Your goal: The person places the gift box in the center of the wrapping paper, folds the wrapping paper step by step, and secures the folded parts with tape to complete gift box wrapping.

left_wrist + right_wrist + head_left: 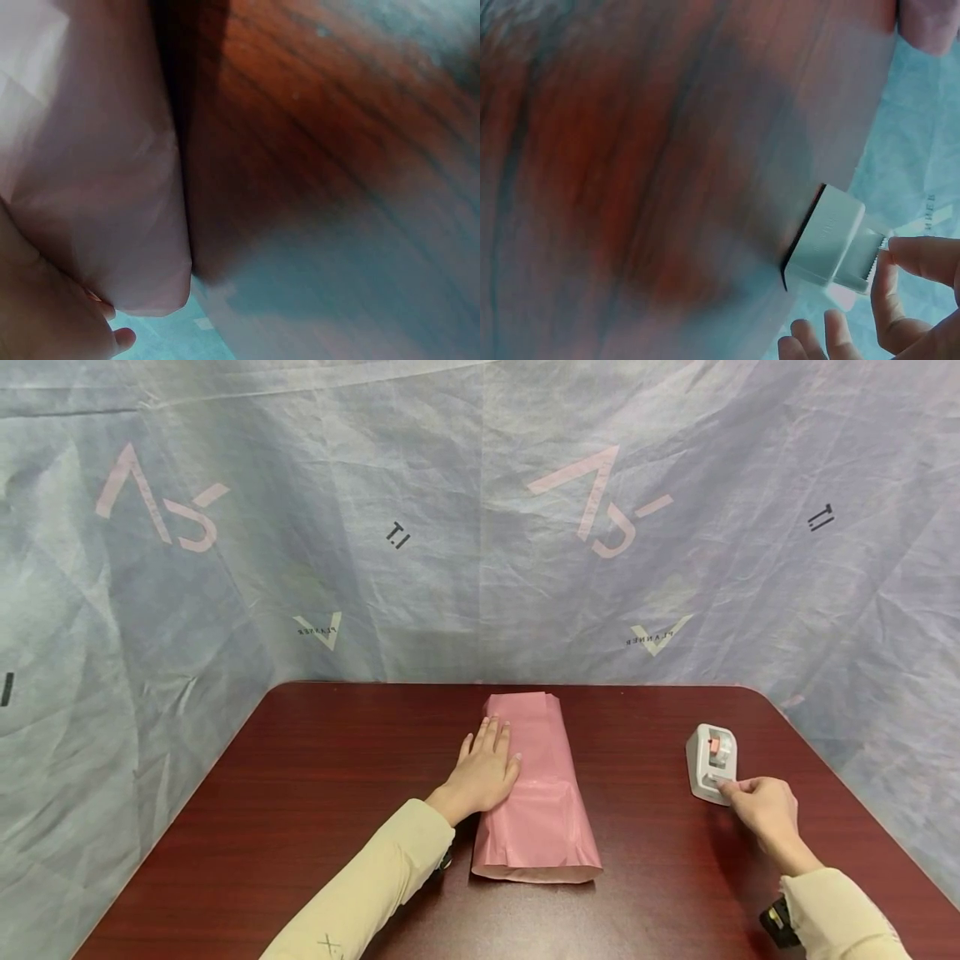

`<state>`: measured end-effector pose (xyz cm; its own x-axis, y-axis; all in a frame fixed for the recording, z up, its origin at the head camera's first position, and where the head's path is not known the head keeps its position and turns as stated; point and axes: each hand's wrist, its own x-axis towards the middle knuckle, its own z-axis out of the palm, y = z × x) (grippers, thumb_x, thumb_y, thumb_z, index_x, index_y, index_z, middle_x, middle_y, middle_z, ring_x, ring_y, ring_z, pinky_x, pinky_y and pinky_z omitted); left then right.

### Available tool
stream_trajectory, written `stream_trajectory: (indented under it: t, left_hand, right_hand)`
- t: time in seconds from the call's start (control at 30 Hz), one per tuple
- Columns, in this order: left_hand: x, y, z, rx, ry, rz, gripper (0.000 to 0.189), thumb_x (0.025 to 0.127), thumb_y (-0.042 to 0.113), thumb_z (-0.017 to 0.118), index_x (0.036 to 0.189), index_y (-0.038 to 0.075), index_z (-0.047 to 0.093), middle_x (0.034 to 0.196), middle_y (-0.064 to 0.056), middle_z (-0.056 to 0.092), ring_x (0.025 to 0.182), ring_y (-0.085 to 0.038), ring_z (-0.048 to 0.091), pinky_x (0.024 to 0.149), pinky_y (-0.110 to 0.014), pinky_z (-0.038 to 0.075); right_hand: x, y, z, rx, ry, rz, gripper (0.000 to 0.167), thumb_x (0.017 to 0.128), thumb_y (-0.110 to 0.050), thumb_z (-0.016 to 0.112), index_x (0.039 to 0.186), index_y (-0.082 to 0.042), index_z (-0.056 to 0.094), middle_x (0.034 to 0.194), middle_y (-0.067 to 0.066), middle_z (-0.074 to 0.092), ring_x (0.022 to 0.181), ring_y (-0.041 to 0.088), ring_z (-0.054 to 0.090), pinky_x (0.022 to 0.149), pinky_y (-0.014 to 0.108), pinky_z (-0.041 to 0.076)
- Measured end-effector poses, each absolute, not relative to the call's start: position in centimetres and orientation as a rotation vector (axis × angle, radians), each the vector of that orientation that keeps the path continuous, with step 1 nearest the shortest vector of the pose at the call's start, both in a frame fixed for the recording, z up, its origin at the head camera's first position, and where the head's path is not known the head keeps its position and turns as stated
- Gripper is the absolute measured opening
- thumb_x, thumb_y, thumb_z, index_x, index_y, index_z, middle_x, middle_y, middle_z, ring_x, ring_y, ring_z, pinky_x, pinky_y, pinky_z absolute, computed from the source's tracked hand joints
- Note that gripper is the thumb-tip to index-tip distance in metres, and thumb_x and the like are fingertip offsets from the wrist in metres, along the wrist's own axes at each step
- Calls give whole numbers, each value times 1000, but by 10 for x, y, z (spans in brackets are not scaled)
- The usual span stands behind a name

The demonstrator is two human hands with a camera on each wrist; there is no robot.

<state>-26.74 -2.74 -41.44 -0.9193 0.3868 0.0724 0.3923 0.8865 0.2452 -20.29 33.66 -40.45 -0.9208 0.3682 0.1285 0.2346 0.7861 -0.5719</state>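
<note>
- Left hand (480,774): palm down, fingers extended, pressing the left side of the pink bag (542,802); grips nothing.
- Bag: flat, mid-table, mouth toward the person.
- Right hand (767,810): thumb and forefinger pinch at the dispenser's (701,768) toothed edge, apparently on tape (724,752); too small to be certain.
- Dispenser: right of bag, well apart.
- Table (337,768): glossy, red-brown, dark-grained.
- Behind: wrinkled grey-blue sheet (450,452), printed letters.

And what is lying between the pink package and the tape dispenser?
Only bare tabletop lies between the pink package and tape dispenser, in the head view.
</note>
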Motion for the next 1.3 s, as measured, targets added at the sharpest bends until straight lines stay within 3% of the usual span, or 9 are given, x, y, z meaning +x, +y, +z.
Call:
stream_trajectory:
  t: [0.33, 0.73, 1.03, 1.17, 1.3]
  left_hand:
    - [-268, -27, -415, -626, -3022, -400, 60, 98, 41, 20, 147, 6, 13, 154, -14, 6, 143, -27, 3, 111, -50, 13]
    - [-269, -27, -416, -636, -3013, -406, 60, 98, 41, 21, 146, 5, 15, 154, -14, 7, 142, -28, 4, 111, -50, 15]
    - [-270, -27, -417, -639, -3011, -407, 60, 98, 41, 20, 147, 5, 14, 154, -14, 7, 142, -28, 4, 110, -51, 16]
    - [-269, -28, -417, -641, -3008, -405, 60, 98, 41, 20, 146, 5, 15, 154, -15, 7, 142, -28, 5, 110, -51, 15]
    - [-269, -28, -416, -637, -3008, -399, 60, 98, 41, 21, 146, 5, 15, 154, -15, 8, 142, -28, 5, 110, -51, 15]
  right_hand:
    - [-204, 338, -408, -540, -2736, 875, 34, 82, -23, 60, 74, 9, 69, 75, 21, 65, 73, 31, 48, 58, 29, 33]
    - [-204, 341, -408, -567, -2760, 927, 38, 86, -23, 58, 74, 11, 69, 61, 10, 61, 71, 27, 44, 55, 27, 32]
    - [-206, 340, -412, -522, -2725, 811, 28, 79, -18, 63, 70, 7, 70, 73, 24, 65, 75, 41, 54, 57, 33, 37]
    - [-207, 342, -412, -475, -2738, 772, 24, 77, -16, 64, 70, 6, 71, 72, 25, 66, 77, 46, 54, 59, 38, 39]
    - [-207, 345, -411, -439, -2782, 765, 25, 77, -16, 63, 69, 6, 71, 68, 21, 66, 75, 41, 53, 59, 34, 36]
